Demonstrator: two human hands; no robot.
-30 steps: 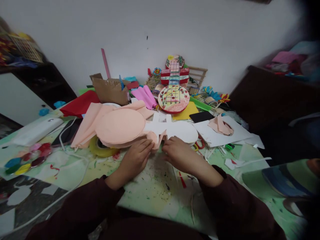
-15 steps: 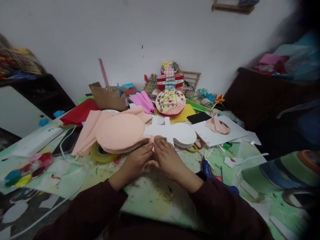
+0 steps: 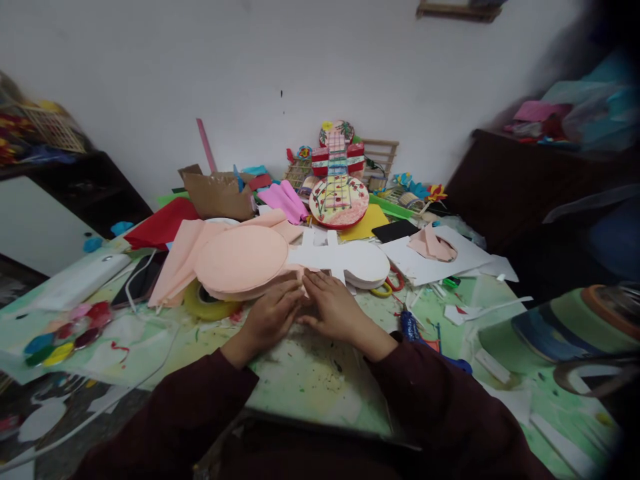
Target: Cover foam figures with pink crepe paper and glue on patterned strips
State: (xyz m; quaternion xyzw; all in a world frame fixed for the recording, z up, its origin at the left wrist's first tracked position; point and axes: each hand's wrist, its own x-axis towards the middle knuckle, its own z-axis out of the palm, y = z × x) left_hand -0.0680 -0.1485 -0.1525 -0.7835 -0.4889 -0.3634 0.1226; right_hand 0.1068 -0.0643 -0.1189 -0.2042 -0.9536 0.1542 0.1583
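Note:
A guitar-shaped white foam or card form (image 3: 317, 257) lies across the table, its large round end covered in peach paper (image 3: 243, 257) and its smaller end bare white. At the near edge of the narrow middle, both hands meet, fingertips almost touching. My left hand (image 3: 273, 313) is closed, pinching the peach paper along that edge. My right hand (image 3: 333, 307) presses its fingers together over the same paper, the thumb below. What lies under the fingertips is partly hidden. A roll of yellow tape (image 3: 210, 307) sits under the covered end.
Scissors (image 3: 395, 281) and a blue glue gun (image 3: 411, 327) lie to the right, near a green cylinder (image 3: 545, 333). White card scraps (image 3: 435, 257) lie beyond them. A finished painted guitar (image 3: 340, 200) leans at the back beside a cardboard box (image 3: 217, 192). Paint pots (image 3: 65, 333) stand left.
The view has shifted slightly. Both hands stay at the narrow middle of the form, with the right hand's fingers turned a little and its thumb more visible.

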